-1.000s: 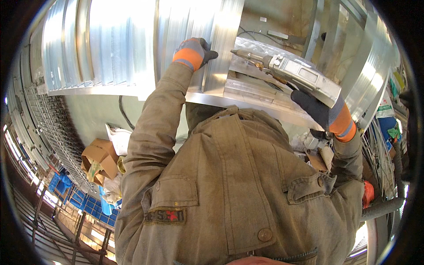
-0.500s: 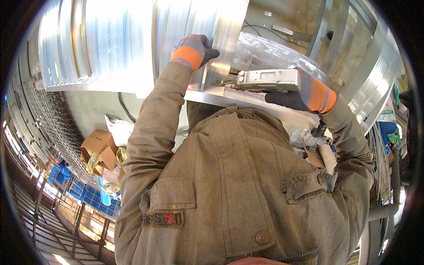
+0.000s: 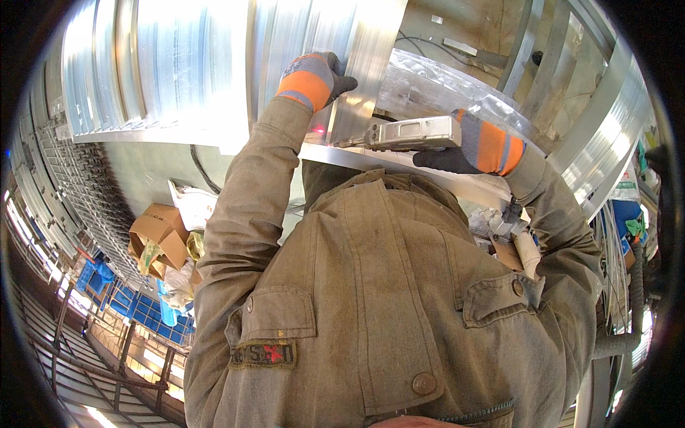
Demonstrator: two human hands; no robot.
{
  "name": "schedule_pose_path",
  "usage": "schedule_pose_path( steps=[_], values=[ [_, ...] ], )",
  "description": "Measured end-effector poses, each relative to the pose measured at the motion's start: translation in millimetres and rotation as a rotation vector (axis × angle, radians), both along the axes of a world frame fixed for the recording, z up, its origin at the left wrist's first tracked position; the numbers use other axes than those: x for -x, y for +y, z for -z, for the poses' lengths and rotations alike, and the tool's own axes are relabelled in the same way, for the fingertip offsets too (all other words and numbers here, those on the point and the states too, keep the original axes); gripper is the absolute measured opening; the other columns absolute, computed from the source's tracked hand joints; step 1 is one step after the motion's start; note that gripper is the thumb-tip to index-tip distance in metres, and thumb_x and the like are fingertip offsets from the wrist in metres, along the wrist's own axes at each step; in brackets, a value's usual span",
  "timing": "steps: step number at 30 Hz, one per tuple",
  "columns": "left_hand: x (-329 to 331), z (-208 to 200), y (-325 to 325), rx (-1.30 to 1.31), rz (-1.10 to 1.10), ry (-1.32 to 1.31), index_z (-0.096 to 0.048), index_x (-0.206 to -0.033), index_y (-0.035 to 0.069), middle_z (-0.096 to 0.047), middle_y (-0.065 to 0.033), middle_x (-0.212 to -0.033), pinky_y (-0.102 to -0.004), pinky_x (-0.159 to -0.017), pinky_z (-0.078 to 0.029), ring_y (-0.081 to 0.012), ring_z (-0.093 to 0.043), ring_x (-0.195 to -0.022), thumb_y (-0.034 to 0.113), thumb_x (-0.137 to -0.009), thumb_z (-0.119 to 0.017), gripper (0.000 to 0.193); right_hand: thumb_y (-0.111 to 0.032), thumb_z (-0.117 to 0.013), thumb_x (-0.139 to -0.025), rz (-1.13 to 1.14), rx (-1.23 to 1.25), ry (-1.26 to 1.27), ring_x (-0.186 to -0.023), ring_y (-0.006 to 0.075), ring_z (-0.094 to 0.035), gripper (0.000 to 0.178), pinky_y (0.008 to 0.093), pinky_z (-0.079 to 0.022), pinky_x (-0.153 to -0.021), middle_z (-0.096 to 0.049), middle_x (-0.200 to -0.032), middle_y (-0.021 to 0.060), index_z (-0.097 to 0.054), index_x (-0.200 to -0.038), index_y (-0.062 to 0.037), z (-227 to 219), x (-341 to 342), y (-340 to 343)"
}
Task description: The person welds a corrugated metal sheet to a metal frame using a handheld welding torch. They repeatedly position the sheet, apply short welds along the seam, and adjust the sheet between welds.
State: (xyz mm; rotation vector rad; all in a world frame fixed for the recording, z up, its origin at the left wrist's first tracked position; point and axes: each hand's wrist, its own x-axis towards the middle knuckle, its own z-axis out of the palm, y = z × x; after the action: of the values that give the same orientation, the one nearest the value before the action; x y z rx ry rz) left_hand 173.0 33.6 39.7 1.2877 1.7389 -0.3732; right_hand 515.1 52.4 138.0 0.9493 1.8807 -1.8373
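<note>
My left hand [image 3: 314, 80], in a grey and orange glove, rests on a shiny ribbed metal panel [image 3: 289, 43]. Its thumb and forefinger stand apart, with bare metal showing between them. My right hand [image 3: 478, 146], gloved alike, is closed around a silver, boxy gun-shaped tool that looks like a laser welding gun [image 3: 416, 133]. The tool's narrow nozzle points left, low over the panel's near edge. A small red light spot [image 3: 317, 130] shows on the metal left of the nozzle. The grip itself is mostly hidden by the glove.
A metal edge strip [image 3: 399, 165] runs close in front of my body. Metal bars [image 3: 521, 46] and a dark cable [image 3: 428, 44] lie at the far right. A cardboard box [image 3: 160, 227] with bags stands lower left, and scraps [image 3: 499, 225] lie lower right.
My right hand has moved left with the gun-shaped tool, bringing the nozzle nearer my left hand. The red spot now shows clearly on the metal. My left hand has barely moved.
</note>
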Motion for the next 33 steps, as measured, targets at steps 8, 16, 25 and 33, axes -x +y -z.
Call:
schedule_pose_path(
  steps=[8,16,25,33],
  values=[
    [0,2,-2,0.035,-0.039,-0.012,-0.078,-0.098,0.015,-0.08,-0.0102,-0.093,-0.049,-0.085,-0.062,-0.0322,-0.077,-0.092,0.054,-0.088,-0.088,0.042,-0.028,-0.091,-0.1,-0.01,0.013,-0.009,-0.121,0.0249,-0.074,0.055,0.0386,-0.059,-0.105,-0.079,-0.137,0.0154,-0.072,-0.142,0.0019,6,3,-3],
    [2,14,-4,0.003,0.018,0.015,-0.083,-0.114,0.013,-0.084,-0.0142,-0.111,-0.0511,-0.095,-0.063,-0.0375,-0.079,-0.106,0.056,-0.088,-0.088,0.05,-0.029,-0.09,-0.1,-0.003,0.008,-0.007,-0.119,0.0247,-0.074,0.054,0.0388,-0.059,-0.104,-0.079,-0.135,0.0153,-0.073,-0.141,0.0015,13,7,-3],
    [4,11,-5,0.009,0.014,-0.031,-0.076,-0.131,0.009,-0.079,-0.0175,-0.121,-0.0518,-0.093,-0.062,-0.0356,-0.076,-0.109,0.06,-0.093,-0.086,0.064,-0.029,-0.09,-0.1,0.016,0.007,-0.021,-0.117,0.0244,-0.075,0.053,0.0389,-0.059,-0.102,-0.08,-0.133,0.0152,-0.073,-0.141,0.0011,15,2,-1],
    [8,18,-7,-0.016,0.066,-0.051,-0.069,-0.146,0.014,-0.073,-0.0212,-0.142,-0.0513,-0.11,-0.056,-0.0415,-0.07,-0.131,0.063,-0.095,-0.08,0.071,-0.03,-0.09,-0.101,0.032,0.021,-0.045,-0.115,0.0241,-0.075,0.052,0.039,-0.059,-0.1,-0.08,-0.13,0.0151,-0.073,-0.14,0.0007,16,-5,1]
  ],
)
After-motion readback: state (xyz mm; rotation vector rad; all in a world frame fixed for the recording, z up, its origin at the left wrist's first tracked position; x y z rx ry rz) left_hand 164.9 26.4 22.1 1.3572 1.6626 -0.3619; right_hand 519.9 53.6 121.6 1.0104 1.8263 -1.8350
